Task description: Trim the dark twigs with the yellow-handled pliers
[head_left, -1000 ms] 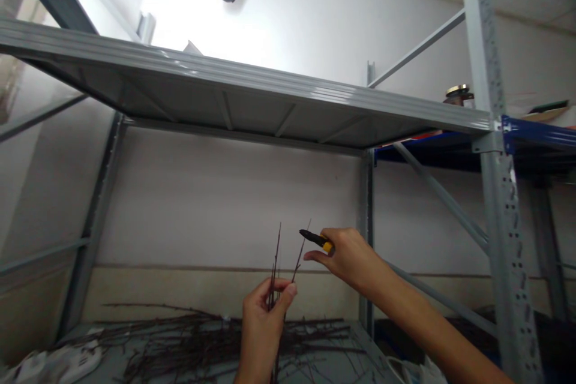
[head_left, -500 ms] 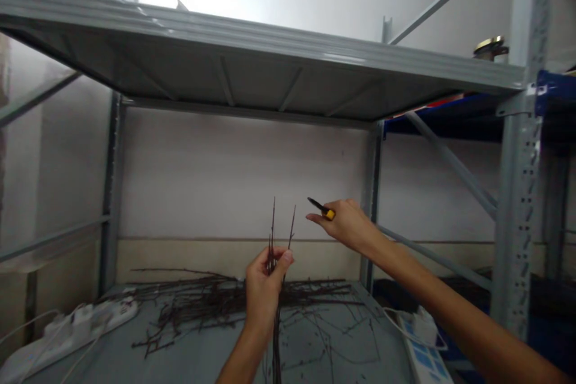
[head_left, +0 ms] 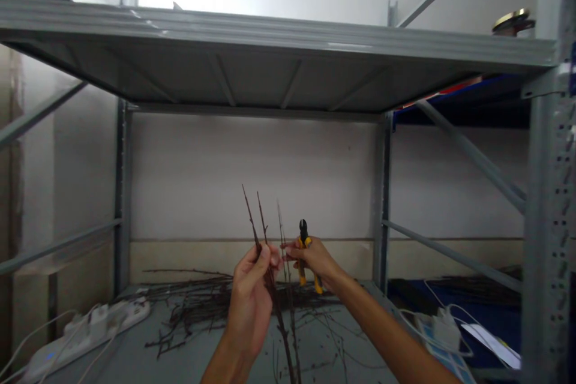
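My left hand [head_left: 251, 300] is closed round a small bunch of thin dark twigs [head_left: 261, 234], holding them upright above the grey shelf [head_left: 135, 348]. My right hand [head_left: 315, 261] grips yellow-handled cutters [head_left: 305, 246], jaws pointing up, and its fingertips pinch one of the twigs just right of my left hand. A heap of loose dark twigs [head_left: 202, 306] lies on the shelf behind both hands.
A white power strip [head_left: 90, 327] with cables lies at the shelf's left. Another power strip with a plug [head_left: 443, 327] sits lower right. A grey shelf board [head_left: 270, 48] hangs overhead, and a metal upright [head_left: 546, 222] stands at the right.
My right hand has come in from the right to the twigs, and the cutters have turned from pointing left to pointing up. The view has tilted down a little.
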Demonstrator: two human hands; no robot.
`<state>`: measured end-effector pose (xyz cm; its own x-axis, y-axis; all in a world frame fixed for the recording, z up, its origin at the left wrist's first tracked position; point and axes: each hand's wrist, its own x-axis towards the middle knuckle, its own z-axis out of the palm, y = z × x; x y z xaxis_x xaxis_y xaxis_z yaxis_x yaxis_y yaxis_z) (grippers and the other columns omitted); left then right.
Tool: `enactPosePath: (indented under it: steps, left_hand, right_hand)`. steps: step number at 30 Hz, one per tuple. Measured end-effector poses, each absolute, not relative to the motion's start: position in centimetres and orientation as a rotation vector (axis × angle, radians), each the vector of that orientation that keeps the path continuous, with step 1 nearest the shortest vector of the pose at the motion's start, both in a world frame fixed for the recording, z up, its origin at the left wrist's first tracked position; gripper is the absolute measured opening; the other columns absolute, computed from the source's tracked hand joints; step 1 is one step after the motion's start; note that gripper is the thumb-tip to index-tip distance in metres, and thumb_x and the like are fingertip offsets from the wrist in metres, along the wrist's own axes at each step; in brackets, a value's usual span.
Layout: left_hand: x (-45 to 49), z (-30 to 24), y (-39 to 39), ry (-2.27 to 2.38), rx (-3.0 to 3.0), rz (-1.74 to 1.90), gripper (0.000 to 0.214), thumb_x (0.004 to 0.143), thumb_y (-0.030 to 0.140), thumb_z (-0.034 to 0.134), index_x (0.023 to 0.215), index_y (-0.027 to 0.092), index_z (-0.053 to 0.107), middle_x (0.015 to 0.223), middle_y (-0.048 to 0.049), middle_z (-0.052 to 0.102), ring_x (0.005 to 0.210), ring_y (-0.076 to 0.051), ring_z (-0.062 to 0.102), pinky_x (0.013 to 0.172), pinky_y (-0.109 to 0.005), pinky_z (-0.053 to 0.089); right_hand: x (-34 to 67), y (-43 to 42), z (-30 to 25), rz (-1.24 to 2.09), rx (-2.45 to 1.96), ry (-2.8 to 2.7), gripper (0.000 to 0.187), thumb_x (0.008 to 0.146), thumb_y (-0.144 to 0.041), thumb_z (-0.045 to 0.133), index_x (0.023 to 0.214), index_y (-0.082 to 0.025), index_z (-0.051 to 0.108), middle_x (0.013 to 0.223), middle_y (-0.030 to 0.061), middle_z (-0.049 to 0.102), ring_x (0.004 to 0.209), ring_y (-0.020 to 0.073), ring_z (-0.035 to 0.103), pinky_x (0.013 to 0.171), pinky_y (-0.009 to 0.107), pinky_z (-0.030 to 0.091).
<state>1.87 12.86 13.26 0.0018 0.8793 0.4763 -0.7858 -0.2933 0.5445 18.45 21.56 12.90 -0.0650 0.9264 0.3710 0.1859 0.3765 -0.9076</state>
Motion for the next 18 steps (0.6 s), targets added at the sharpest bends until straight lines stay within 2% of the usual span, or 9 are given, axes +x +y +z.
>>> enactPosePath:
  steps: [4,6,8,10,14,18]
  left_hand:
    - [2.1,12.7,15.0,0.251,0.924,1.719,0.033,0.074,0.045,0.084,0.075,0.016,0.068,0.079,-0.0016,0.059,0.08,-0.017,0.06,0.078,-0.028,0.053]
    - [2.5,12.4,16.4,0.308,0.982,1.751,0.033,0.071,0.042,0.087,0.082,0.016,0.07,0.082,-0.0029,0.064,0.084,-0.019,0.065,0.077,-0.029,0.053]
    - [3.1,12.2,17.4,0.338,1.045,1.741,0.038,0.069,0.038,0.089,0.094,0.015,0.073,0.09,-0.0069,0.072,0.089,-0.023,0.07,0.082,-0.031,0.054]
    - [3.6,12.3,18.0,0.36,1.088,1.726,0.041,0.069,0.038,0.089,0.098,0.013,0.074,0.093,-0.0116,0.076,0.091,-0.026,0.072,0.086,-0.034,0.054]
    - [4.5,12.5,18.1,0.368,1.129,1.744,0.029,0.07,0.035,0.088,0.08,0.013,0.073,0.086,-0.0129,0.078,0.086,-0.027,0.074,0.085,-0.035,0.055]
    - [4.9,12.3,17.9,0.333,1.074,1.751,0.029,0.071,0.034,0.087,0.076,0.015,0.067,0.081,-0.0102,0.077,0.078,-0.025,0.074,0.079,-0.036,0.058]
  right_hand:
    - [17.9,21.1,14.1,0.846,-0.907,-1.49,0.046,0.063,-0.051,0.083,0.074,-0.021,0.051,0.093,0.0097,0.074,0.076,0.0218,0.071,0.061,0.029,0.052]
    - [17.7,20.3,14.6,0.81,-0.868,-1.509,0.045,0.064,-0.05,0.084,0.074,-0.021,0.051,0.09,0.0086,0.073,0.073,0.0215,0.069,0.06,0.03,0.052]
    - [17.5,19.2,14.9,0.744,-0.853,-1.537,0.041,0.066,-0.048,0.083,0.074,-0.02,0.053,0.085,0.0072,0.072,0.069,0.0196,0.066,0.06,0.03,0.05]
    - [17.3,18.0,15.2,0.648,-0.858,-1.551,0.038,0.069,-0.046,0.081,0.07,-0.021,0.052,0.076,0.0041,0.07,0.063,0.0172,0.061,0.058,0.029,0.047]
    - [17.1,16.3,15.6,0.491,-0.888,-1.533,0.037,0.07,-0.045,0.077,0.065,-0.023,0.048,0.063,-0.0001,0.062,0.06,0.0168,0.056,0.057,0.028,0.043]
    - [17.5,15.7,15.4,0.467,-0.908,-1.547,0.038,0.072,-0.048,0.076,0.067,-0.023,0.048,0.076,0.006,0.071,0.072,0.0216,0.063,0.067,0.031,0.048]
